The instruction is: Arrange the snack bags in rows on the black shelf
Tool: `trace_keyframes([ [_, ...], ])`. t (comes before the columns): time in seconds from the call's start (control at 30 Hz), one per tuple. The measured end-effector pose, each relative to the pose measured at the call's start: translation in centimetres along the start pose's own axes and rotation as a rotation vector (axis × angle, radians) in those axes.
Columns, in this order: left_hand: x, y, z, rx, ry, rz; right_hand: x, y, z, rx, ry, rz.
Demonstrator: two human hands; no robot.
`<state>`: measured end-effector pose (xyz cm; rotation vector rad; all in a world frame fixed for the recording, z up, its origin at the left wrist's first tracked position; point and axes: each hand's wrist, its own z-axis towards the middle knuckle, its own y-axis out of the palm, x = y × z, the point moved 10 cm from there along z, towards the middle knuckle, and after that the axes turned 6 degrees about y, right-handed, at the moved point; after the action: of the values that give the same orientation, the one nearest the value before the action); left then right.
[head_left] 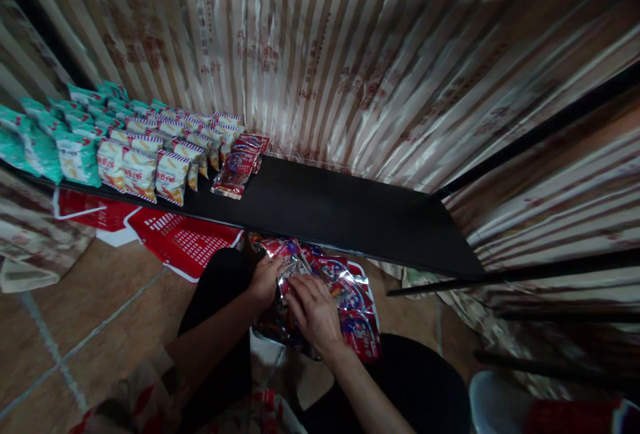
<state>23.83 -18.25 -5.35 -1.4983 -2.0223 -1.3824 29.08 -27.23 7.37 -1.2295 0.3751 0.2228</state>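
Observation:
Between my knees, a basket (373, 294) is heaped with shiny red snack packets (360, 331). My left hand (267, 279) grips a silvery-red packet (296, 262) at the left side of the heap, its fingers curled over the edge. Just right of it, my right hand (316, 311) is closed with its fingertips on the packets; its thumb side is partly hidden. On the black shelf (345, 211) ahead, a short row of similar red packets (243, 164) lies overlapping, front to back.
White-and-orange snack bags (173, 177) stand in rows left of the red packets, with teal bags (77, 157) farther left. Red baskets (187, 241) sit on the tiled floor below the shelf. Black metal bars (540, 131) cross the right side, and a striped curtain (320, 54) hangs behind.

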Motion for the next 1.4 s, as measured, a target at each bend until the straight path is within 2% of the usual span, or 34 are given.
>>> trace_keyframes([
  [0.07, 0.8, 0.1, 0.1, -0.009, 0.008, -0.010, 1.1, -0.7, 0.9, 0.060, 0.079, 0.099],
  [0.17, 1.8, 0.5, -0.1, -0.056, 0.006, -0.005, 4.4, -1.6, 2.0, 0.194, 0.308, 0.245],
  [0.23, 2.3, 0.8, -0.5, -0.093, -0.003, 0.011, 6.7, -1.0, 2.5, 0.214, 0.479, 0.390],
  [0.3, 2.7, 1.1, -0.8, -0.117, -0.006, 0.025, 8.1, 0.5, 2.9, 0.167, 0.608, 0.563],
  [0.43, 3.4, 1.9, -1.3, -0.176, 0.003, 0.033, 8.8, 3.2, 3.5, 0.086, 0.777, 0.954],
  [0.57, 4.2, 2.5, -1.5, -0.255, 0.033, 0.074, 7.9, 4.8, 3.6, 0.046, 0.905, 1.308],
  [0.67, 4.9, 2.5, -1.4, -0.277, 0.042, 0.118, 7.1, 5.1, 3.9, 0.018, 0.930, 1.396],
  [0.83, 6.3, 3.0, -1.4, -0.314, 0.081, 0.147, 6.2, 5.2, 4.8, 0.042, 0.886, 1.463],
  [0.93, 7.3, 2.9, -1.1, -0.284, 0.114, 0.154, 5.9, 5.2, 5.4, 0.049, 0.864, 1.443],
  [1.2, 9.6, 2.7, 0.9, -0.199, 0.190, 0.162, 4.8, 5.1, 7.5, 0.084, 0.801, 1.450],
  [1.4, 11.6, 3.2, 2.8, -0.253, 0.200, 0.143, 4.1, 5.5, 9.4, 0.097, 0.807, 1.464],
])
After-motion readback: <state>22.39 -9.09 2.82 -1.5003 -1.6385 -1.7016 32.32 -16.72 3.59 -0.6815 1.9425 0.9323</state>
